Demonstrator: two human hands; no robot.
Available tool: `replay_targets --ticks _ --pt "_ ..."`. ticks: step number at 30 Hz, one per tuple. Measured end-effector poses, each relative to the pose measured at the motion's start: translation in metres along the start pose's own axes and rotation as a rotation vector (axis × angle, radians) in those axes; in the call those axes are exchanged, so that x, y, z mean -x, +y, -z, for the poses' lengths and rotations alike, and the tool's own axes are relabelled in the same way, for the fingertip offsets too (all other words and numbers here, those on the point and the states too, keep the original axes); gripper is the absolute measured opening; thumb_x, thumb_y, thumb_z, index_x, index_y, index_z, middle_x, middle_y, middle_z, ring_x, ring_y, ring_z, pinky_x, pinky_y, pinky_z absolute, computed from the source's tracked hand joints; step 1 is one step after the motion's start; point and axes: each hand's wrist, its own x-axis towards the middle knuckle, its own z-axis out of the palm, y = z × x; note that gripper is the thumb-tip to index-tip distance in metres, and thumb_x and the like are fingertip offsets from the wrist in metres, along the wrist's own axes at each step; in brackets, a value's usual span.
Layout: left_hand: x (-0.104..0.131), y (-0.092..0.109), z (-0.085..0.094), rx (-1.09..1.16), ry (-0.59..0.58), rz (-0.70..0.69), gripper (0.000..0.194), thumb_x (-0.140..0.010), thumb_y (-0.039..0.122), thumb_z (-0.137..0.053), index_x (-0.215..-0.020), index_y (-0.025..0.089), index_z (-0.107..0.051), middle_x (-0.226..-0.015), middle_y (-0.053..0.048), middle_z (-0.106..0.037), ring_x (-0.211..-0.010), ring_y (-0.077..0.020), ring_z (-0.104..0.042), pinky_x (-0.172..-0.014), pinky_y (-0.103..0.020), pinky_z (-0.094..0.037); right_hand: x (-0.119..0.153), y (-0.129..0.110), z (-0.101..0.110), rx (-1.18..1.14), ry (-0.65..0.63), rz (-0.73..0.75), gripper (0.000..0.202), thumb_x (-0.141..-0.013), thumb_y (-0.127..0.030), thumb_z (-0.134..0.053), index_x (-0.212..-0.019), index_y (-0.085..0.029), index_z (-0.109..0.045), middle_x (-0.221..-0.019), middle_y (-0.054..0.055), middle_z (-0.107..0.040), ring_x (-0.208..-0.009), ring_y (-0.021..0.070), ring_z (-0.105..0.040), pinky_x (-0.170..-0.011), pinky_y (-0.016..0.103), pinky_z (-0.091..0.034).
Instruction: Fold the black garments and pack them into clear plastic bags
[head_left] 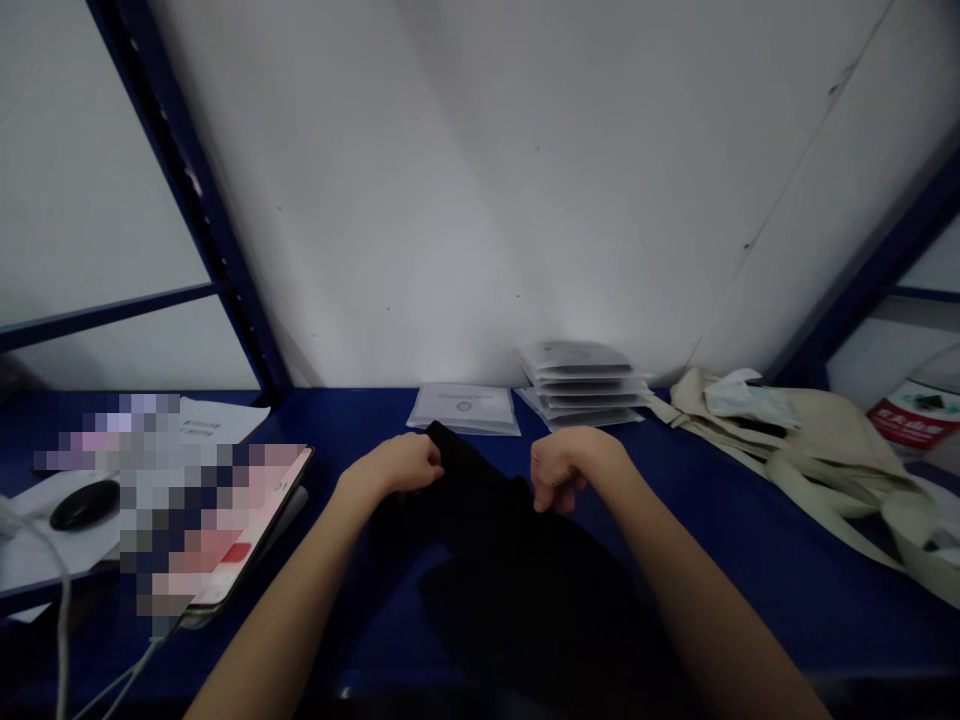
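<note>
A piece of black cloth (495,530), perhaps a garment, spreads over the blue table from its middle to the near edge. My left hand (401,465) is closed on the cloth's far left edge, fingertips curled over it. My right hand (566,465) pinches the cloth farther right, with the fingers bent down into it. Between the two hands the fabric sags a little. What kind of garment it is cannot be made out, since the dark folds blend together.
A flat clear packet (465,408) and a stack of similar packets (585,375) lie by the white wall. On the right is a beige cloth bag (810,430). A phone (255,520) with a cable, papers (217,420) and a black mouse (85,505) occupy the left.
</note>
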Motion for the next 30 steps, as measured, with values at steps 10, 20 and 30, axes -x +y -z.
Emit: replay_targets --ticks 10,20,30 --pt "0.003 -0.006 0.004 0.000 -0.014 0.130 0.051 -0.081 0.054 -0.036 -0.064 0.015 -0.065 -0.072 -0.010 -0.067 -0.066 -0.0207 -0.060 -0.059 -0.028 -0.040 -0.031 -0.008 -0.003 0.270 0.024 -0.012 0.023 -0.068 -0.019 -0.064 -0.048 -0.016 -0.053 -0.054 -0.002 -0.051 -0.056 0.0129 -0.051 -0.061 0.029 -0.042" --pt "0.004 -0.007 -0.003 -0.087 -0.041 0.049 0.061 -0.059 0.036 -0.065 -0.117 0.020 -0.054 -0.127 -0.010 -0.053 -0.102 -0.0242 -0.057 -0.079 -0.029 -0.046 -0.018 -0.010 -0.001 0.194 0.007 -0.038 0.028 -0.069 -0.029 -0.064 -0.048 -0.014 -0.053 -0.055 -0.001 -0.053 -0.057 0.0118 -0.051 -0.064 0.028 -0.044" --pt "0.012 0.008 -0.006 -0.118 -0.269 0.111 0.125 -0.033 0.025 -0.077 -0.143 0.024 -0.018 -0.147 -0.018 -0.006 -0.134 -0.0374 -0.013 -0.102 -0.050 -0.029 -0.035 0.002 0.007 0.216 0.190 -0.072 0.019 -0.068 -0.029 -0.065 -0.055 -0.018 -0.059 -0.064 0.003 -0.060 -0.081 0.0244 -0.063 -0.073 0.037 -0.048"
